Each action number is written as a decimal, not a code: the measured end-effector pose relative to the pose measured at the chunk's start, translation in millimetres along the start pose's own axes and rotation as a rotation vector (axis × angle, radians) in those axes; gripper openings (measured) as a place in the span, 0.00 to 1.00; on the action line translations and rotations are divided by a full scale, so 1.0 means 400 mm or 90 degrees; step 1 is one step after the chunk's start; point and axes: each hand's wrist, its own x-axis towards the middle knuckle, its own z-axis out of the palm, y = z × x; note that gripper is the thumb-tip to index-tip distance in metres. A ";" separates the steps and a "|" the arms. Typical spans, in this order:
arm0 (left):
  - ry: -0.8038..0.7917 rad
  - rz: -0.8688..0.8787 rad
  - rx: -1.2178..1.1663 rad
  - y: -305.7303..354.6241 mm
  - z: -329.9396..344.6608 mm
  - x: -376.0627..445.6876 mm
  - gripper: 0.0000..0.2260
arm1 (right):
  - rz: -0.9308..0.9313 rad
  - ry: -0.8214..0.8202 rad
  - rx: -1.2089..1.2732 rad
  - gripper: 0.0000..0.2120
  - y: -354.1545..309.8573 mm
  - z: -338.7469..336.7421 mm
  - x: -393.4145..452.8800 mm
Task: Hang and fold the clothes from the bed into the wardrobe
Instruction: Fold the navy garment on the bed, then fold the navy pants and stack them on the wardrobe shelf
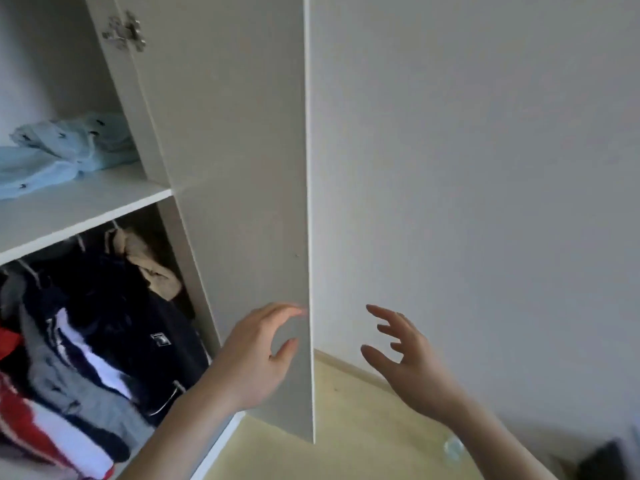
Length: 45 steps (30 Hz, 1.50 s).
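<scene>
While wardrobe door [239, 202] stands upright, edge-on, left hand [256, 355] touching, right hand [408, 358] spread.

No text, number or brand name could be read anywhere in the view. The dark jacket [162, 327] hanging in the wardrobe [86, 202] bore a small pale rectangular patch [160, 339] on its front, but whatever was printed on it was too blurred to make out. The light blue garment [65, 150] on the shelf [79, 206] carried a scatter of tiny dark marks, too small to tell as letters or a logo. The metal hinge [125, 32] on the open door [235, 168] showed no legible stamp.
</scene>
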 end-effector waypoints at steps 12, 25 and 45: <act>-0.370 0.336 -0.054 0.613 0.587 0.109 0.16 | 0.348 0.373 0.008 0.25 0.337 -0.448 -0.676; -0.613 0.574 -0.147 1.233 1.108 0.059 0.18 | 0.605 0.586 -0.009 0.24 0.543 -0.764 -1.191; -0.801 0.805 -0.094 2.193 1.693 -0.534 0.19 | 0.765 0.831 0.021 0.24 0.744 -1.102 -2.146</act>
